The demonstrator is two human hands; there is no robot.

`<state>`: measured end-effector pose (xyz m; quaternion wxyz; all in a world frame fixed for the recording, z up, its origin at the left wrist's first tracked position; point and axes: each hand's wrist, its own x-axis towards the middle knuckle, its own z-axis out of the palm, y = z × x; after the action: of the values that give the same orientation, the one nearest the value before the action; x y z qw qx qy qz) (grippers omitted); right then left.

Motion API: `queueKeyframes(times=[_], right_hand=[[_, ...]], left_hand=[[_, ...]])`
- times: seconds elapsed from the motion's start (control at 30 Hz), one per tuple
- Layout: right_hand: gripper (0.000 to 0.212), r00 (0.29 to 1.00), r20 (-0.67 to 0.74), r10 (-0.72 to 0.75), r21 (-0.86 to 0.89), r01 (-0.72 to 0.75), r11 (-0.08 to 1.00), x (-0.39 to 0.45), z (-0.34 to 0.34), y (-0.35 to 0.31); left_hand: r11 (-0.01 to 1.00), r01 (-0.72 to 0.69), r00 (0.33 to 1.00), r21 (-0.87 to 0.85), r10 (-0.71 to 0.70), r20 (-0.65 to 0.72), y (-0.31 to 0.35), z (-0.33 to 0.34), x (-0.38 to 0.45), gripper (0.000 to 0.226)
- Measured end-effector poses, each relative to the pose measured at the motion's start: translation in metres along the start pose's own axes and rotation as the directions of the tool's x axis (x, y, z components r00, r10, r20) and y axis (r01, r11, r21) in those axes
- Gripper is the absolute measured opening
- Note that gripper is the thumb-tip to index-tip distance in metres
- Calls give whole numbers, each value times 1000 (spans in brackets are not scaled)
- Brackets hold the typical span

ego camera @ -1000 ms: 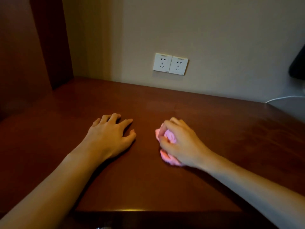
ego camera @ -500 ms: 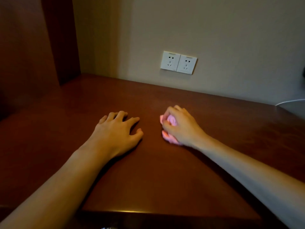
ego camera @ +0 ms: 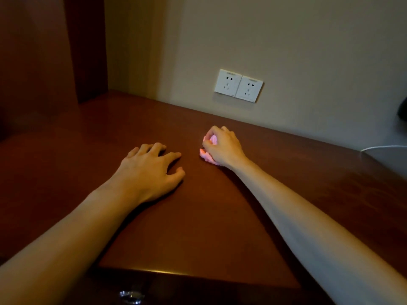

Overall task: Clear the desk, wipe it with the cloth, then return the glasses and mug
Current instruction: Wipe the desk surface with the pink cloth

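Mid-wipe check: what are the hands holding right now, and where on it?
The right hand grips the pink cloth, bunched into a wad under its palm and curled fingers, pressed on the desk. The left hand holds nothing; it rests on the desk.

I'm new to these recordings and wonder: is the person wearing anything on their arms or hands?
No. The left hand and the right hand are bare, without gloves, rings or a watch that can be seen. Both forearms are uncovered; no sleeve is in view.

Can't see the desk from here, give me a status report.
Left hand flat on desk. Right hand gripping pink cloth. Nothing in the way.
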<state>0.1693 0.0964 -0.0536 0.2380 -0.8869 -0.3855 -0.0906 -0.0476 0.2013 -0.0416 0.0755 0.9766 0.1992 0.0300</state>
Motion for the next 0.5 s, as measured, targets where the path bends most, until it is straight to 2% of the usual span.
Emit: queueKeyframes(times=[0.23, 0.3, 0.4, 0.5], right_hand=[[3, 955, 117, -271, 173, 249, 953, -165, -55, -36], [3, 958, 124, -259, 229, 227, 947, -171, -56, -38], [5, 974, 76, -215, 122, 205, 971, -123, -43, -32], [6, 1000, -19, -13, 16, 13, 1000, -44, -16, -18]], left_hand=[[999, 5, 1000, 39, -5, 11, 2, 0, 2, 65], [999, 3, 1000, 43, -4, 16, 1, 0, 2, 66], [999, -3, 1000, 40, 2, 9, 1, 0, 1, 65], [999, -10, 1000, 45, 9, 3, 1, 2, -1, 64]])
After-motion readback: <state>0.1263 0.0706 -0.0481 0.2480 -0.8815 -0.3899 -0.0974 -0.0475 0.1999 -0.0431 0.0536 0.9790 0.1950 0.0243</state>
